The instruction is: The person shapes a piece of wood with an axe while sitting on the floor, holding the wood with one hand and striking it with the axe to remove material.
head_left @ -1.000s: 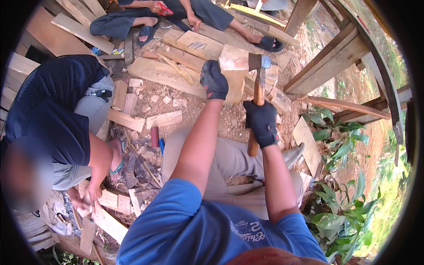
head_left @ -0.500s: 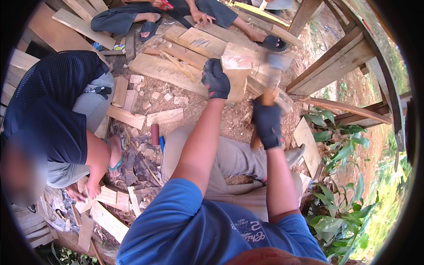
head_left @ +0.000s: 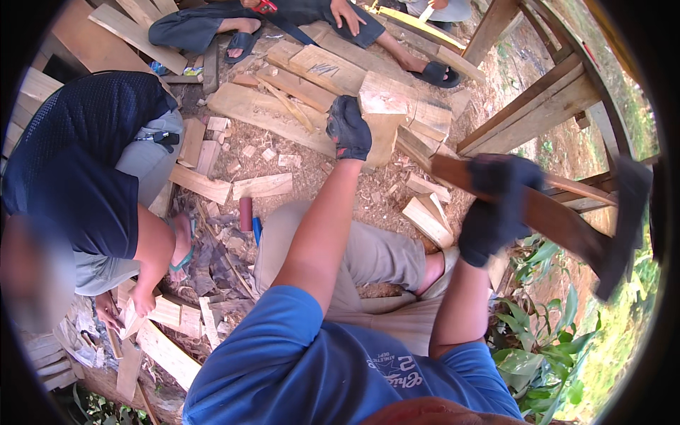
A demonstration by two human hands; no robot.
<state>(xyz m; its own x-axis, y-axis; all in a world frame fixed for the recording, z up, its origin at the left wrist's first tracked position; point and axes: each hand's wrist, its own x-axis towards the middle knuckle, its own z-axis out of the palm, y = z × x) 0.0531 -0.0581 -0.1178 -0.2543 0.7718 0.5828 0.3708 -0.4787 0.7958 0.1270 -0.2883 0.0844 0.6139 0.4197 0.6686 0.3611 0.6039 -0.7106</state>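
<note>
Gloved right hand (head_left: 496,209) wraps firmly around the wooden handle of a hatchet (head_left: 567,230), its head out to the right; the curled left hand (head_left: 349,129), its grip unclear, sits against a pale wood block (head_left: 384,138).

A block (head_left: 383,138) is just right of the left hand (head_left: 349,129), a plank (head_left: 265,117) to that hand's left. The axe (head_left: 567,227) is in the right hand (head_left: 498,209), its head (head_left: 625,223) farther right. Offcuts (head_left: 427,221) lie between the hands.
</note>
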